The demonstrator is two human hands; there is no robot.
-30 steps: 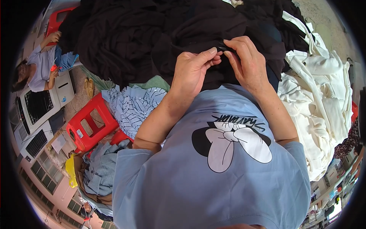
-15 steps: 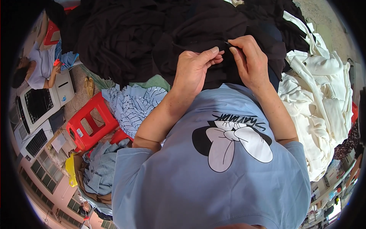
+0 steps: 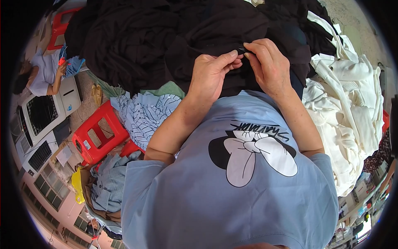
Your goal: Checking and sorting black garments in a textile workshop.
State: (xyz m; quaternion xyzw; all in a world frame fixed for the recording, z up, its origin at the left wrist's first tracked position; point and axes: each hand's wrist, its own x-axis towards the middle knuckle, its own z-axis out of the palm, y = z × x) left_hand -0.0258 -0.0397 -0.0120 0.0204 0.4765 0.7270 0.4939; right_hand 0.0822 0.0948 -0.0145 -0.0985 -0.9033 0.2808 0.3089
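Observation:
A heap of black garments (image 3: 132, 41) fills the space in front of me. My left hand (image 3: 209, 76) is closed, its thumb pressed to the bent fingers, pinching the edge of a black garment (image 3: 215, 31) drawn up over my lap. Close by on the right, my right hand (image 3: 271, 66) is closed in a pinch, thumb against index finger. A tiny dark sliver with a glint shows between the fingertips of both hands; whether it is a tool, a thread or cloth, I cannot tell.
White garments (image 3: 342, 108) are piled at my right. To the left lie a striped light-blue garment (image 3: 143, 112), a red plastic stool (image 3: 99, 133) and a bag of grey-blue clothes (image 3: 110, 182). A co-worker (image 3: 43, 74) sits far left, holding something red.
My right hand's fingertips have shifted slightly left, closer to the left thumb. My left hand has hardly moved. The co-worker at far left has moved a little.

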